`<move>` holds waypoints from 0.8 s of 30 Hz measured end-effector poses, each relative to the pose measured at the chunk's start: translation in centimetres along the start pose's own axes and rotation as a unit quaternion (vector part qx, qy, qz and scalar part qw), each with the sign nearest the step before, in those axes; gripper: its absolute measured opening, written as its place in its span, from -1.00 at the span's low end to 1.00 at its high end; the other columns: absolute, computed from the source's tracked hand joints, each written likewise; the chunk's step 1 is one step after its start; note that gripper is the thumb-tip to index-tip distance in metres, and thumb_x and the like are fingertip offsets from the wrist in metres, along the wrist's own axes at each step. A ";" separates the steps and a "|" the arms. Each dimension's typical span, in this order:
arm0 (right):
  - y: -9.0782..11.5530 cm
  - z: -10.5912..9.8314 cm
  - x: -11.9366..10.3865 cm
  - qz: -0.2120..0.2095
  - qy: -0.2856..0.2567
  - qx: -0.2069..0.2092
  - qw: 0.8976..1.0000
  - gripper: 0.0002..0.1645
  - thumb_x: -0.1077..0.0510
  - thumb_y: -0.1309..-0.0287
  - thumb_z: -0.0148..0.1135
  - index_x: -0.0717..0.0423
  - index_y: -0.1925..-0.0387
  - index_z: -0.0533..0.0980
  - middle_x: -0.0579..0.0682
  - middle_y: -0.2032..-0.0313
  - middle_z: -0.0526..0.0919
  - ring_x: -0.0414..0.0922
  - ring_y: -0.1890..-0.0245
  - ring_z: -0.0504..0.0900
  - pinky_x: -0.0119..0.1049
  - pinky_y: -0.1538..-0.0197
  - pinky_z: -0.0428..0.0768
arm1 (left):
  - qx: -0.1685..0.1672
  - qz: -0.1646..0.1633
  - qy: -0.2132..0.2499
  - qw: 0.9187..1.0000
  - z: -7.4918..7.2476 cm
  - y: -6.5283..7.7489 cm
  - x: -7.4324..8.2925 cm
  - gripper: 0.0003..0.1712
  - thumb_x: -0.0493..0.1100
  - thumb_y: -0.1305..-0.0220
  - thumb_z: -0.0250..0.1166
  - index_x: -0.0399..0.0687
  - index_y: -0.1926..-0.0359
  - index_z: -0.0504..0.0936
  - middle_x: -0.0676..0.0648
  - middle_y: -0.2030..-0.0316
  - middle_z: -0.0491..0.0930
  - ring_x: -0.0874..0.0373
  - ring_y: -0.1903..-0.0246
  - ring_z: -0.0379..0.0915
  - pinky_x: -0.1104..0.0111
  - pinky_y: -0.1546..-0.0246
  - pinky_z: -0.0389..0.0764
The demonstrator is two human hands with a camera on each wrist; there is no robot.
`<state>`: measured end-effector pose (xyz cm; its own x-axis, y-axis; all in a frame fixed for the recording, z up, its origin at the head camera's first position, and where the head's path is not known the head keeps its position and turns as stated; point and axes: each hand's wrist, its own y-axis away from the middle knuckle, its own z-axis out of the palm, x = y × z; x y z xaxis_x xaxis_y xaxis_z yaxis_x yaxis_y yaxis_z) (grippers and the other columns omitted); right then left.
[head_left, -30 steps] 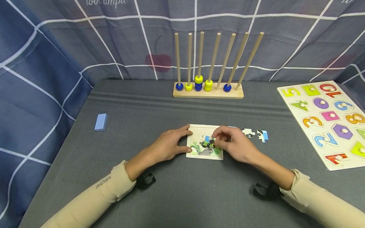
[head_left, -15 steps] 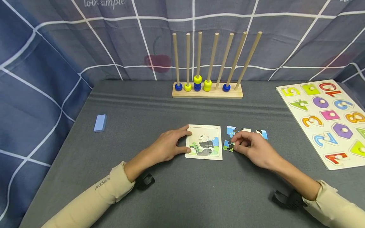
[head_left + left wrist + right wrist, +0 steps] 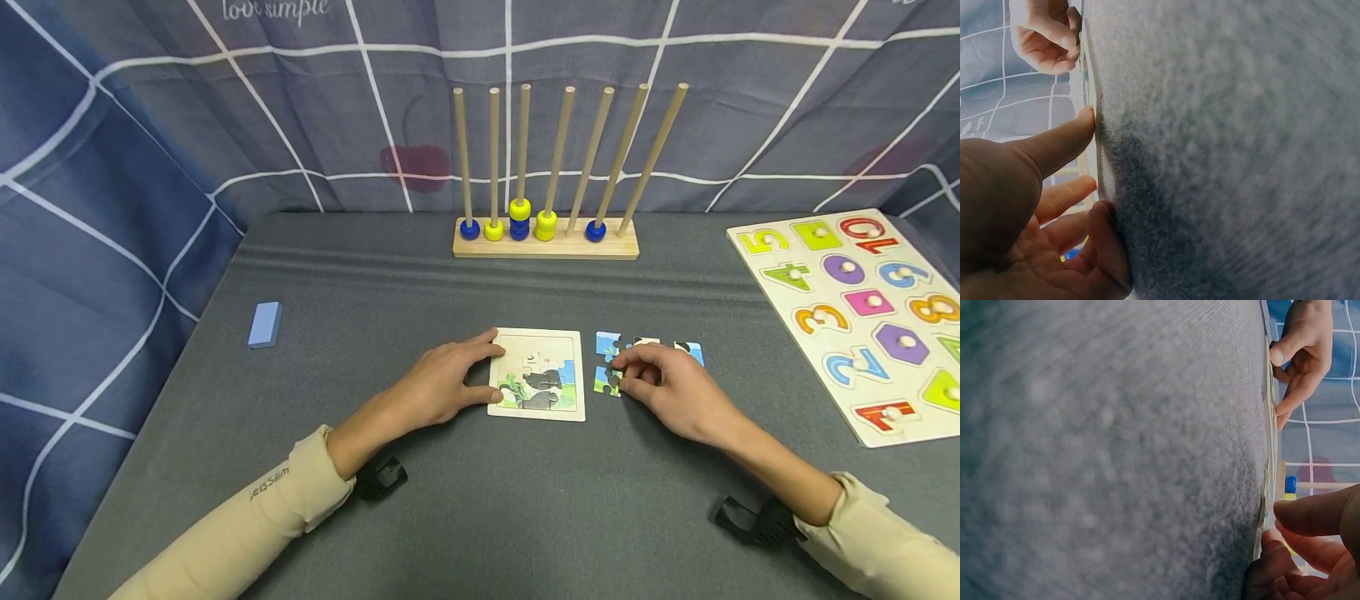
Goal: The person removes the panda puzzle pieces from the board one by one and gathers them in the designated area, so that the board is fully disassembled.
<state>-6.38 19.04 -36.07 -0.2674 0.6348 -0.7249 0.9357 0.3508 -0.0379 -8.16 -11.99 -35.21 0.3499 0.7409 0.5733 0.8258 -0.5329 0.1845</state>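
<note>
A square wooden jigsaw board [image 3: 517, 343] with a partly filled panda picture lies on the table. My left hand [image 3: 431, 382] rests on its left side, thumb and forefinger spread apart, their tips touching the border. To the right of the board, my right hand [image 3: 671, 393] pinches a small blue-and-green jigsaw piece [image 3: 603, 380] between thumb and fingers, low over the cloth. Just above it lies a blue jigsaw piece [image 3: 606, 343]. More pieces sit behind the right hand, partly hidden, among them a blue-and-black one [image 3: 692, 350]. In the right wrist view the pinched piece appears only edge-on.
A wooden peg abacus [image 3: 547, 248] with blue and yellow beads stands at the back. On the right lies a knobbed number-and-shape board [image 3: 817, 358]. A blue block [image 3: 265, 325] is at the left. A checked curtain [image 3: 330, 108] hangs behind the grey table [image 3: 465, 517].
My right hand has left the board, where a piece now sits in the picture's right side. It has come to another piece and shifted it slightly right. My left hand stays put.
</note>
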 end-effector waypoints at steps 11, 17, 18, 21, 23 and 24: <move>0.2 0.2 -0.1 -0.016 0.049 -0.002 0.999 -0.68 0.28 0.03 0.51 0.18 0.17 0.67 -0.09 0.34 0.55 -0.19 0.41 0.41 -0.31 0.32 0.37 | -0.002 0.001 0.001 1.000 0.0 0.0 0.0 -0.33 0.00 -0.26 0.39 -0.09 -0.34 0.47 -0.10 -0.46 0.18 -0.11 -0.35 0.21 0.00 -0.26 0.27; 0.2 0.1 -0.2 -0.019 0.056 -0.008 0.998 -0.68 0.28 -0.01 0.49 0.20 0.13 0.67 -0.05 0.26 0.57 -0.19 0.39 0.40 -0.28 0.33 0.36 | 0.000 0.000 -0.005 1.000 0.0 0.0 -0.1 -0.33 0.00 -0.25 0.40 -0.09 -0.33 0.47 -0.10 -0.45 0.18 -0.13 -0.35 0.22 -0.01 -0.26 0.27; 0.2 0.1 -0.3 -0.019 0.057 -0.008 0.998 -0.68 0.28 -0.02 0.49 0.20 0.12 0.67 -0.05 0.25 0.58 -0.19 0.38 0.41 -0.28 0.33 0.37 | 0.000 0.000 -0.006 1.000 0.0 0.0 0.0 -0.33 0.00 -0.25 0.40 -0.09 -0.33 0.47 -0.10 -0.45 0.18 -0.13 -0.34 0.22 -0.01 -0.26 0.27; 0.2 0.1 -0.2 -0.018 0.058 -0.009 0.998 -0.68 0.29 -0.04 0.47 0.20 0.10 0.67 -0.05 0.26 0.57 -0.19 0.38 0.41 -0.28 0.32 0.37 | -0.001 0.001 -0.007 1.000 0.0 0.0 0.0 -0.33 0.00 -0.25 0.40 -0.09 -0.33 0.47 -0.10 -0.46 0.18 -0.14 -0.34 0.22 -0.02 -0.26 0.27; 0.3 0.1 -0.1 -0.019 0.059 -0.008 0.998 -0.68 0.31 -0.04 0.46 0.19 0.10 0.67 -0.06 0.27 0.56 -0.19 0.38 0.41 -0.28 0.32 0.37 | -0.001 0.001 -0.006 1.000 0.0 0.0 0.0 -0.33 0.01 -0.25 0.40 -0.09 -0.34 0.47 -0.10 -0.46 0.17 -0.14 -0.34 0.22 -0.02 -0.26 0.27; 0.3 0.1 -0.1 -0.018 0.060 -0.009 0.998 -0.68 0.32 -0.04 0.46 0.18 0.10 0.67 -0.07 0.27 0.56 -0.19 0.38 0.41 -0.29 0.32 0.37 | -0.001 0.001 -0.007 1.000 0.0 0.1 0.0 -0.33 0.01 -0.25 0.40 -0.09 -0.34 0.47 -0.10 -0.46 0.18 -0.14 -0.34 0.22 -0.02 -0.25 0.27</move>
<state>-6.02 19.06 -36.08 -0.3268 0.6990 -0.6361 0.9212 0.3860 -0.0491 -8.10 -12.04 -35.18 0.3582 0.7449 0.5628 0.8237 -0.5360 0.1852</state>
